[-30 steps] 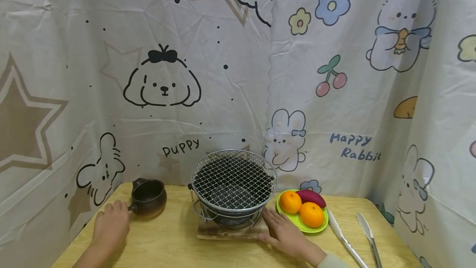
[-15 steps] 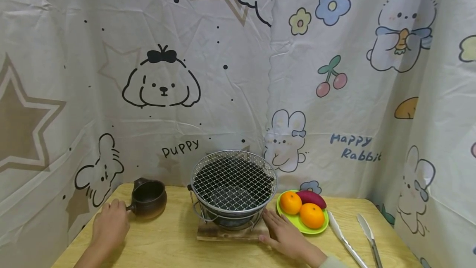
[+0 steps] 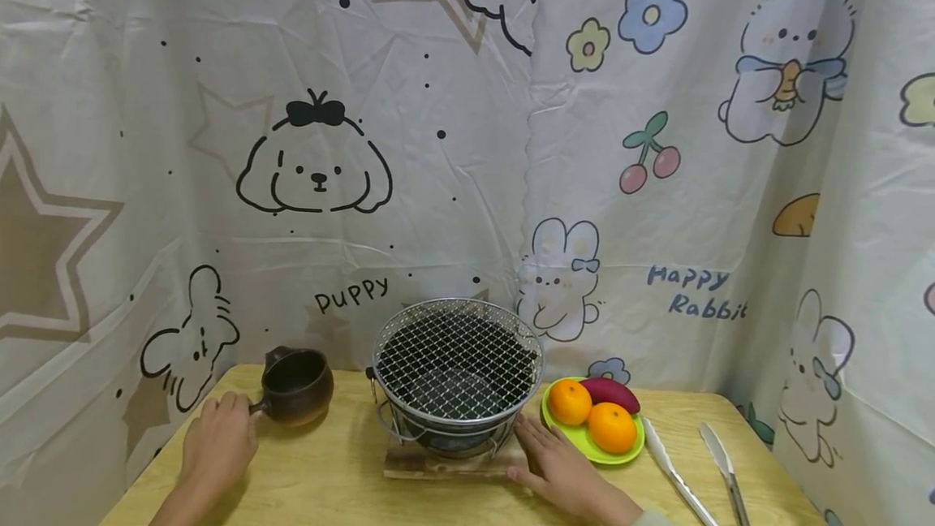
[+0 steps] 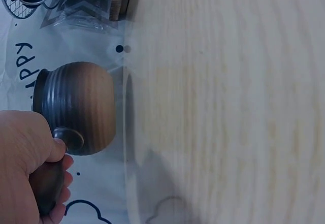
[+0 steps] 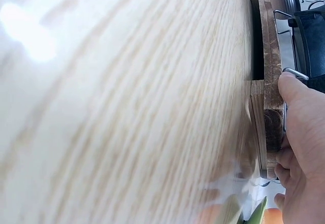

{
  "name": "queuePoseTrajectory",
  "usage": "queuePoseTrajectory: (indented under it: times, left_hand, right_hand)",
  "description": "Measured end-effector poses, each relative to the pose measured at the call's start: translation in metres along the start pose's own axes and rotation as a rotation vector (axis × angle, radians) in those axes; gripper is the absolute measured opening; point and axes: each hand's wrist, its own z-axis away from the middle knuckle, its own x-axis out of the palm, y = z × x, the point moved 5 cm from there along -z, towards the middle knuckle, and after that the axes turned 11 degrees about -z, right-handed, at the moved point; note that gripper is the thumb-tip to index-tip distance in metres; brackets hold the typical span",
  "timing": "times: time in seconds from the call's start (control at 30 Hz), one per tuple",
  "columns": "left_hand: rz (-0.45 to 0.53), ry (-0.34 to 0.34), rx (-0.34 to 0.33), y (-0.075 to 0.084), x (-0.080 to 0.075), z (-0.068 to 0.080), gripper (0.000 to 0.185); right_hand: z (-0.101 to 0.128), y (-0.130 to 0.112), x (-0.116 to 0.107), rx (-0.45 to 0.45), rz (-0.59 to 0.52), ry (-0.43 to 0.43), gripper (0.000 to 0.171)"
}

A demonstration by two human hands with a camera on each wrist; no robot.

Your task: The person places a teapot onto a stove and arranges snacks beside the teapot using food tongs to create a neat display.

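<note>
Now left hand (image 3: 217, 446) gripping pot handle (image 4: 51, 183), right hand (image 3: 562, 469) flat against wooden base (image 3: 445, 465)

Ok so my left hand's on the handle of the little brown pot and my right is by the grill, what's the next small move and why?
Probably lift the brown pot and carry it toward the mesh grill. Your left hand already has a grip on the pot's handle, the mesh looks bare, and your right hand rests against the wooden base, which should steady the grill.

Even, soft indoor light; head view sharp, both wrist views blurred with glare
</note>
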Motion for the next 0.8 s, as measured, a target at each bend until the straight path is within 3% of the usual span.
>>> queuePoseTrajectory:
  times: [0.23,0.6,0.8]
  left_hand:
    - [-0.009,-0.012,-0.010,0.001,-0.011,-0.009,0.024]
    - [-0.019,0.146,0.033,0.008,-0.029,-0.017,0.026]
    - [-0.016,0.131,0.043,0.013,-0.037,-0.023,0.026]
  right_hand:
    - [0.000,0.000,0.000,0.009,0.003,-0.009,0.077]
    - [0.000,-0.001,0.000,0.013,0.004,-0.013,0.079]
    - [0.001,-0.001,0.000,0.009,0.013,-0.017,0.079]
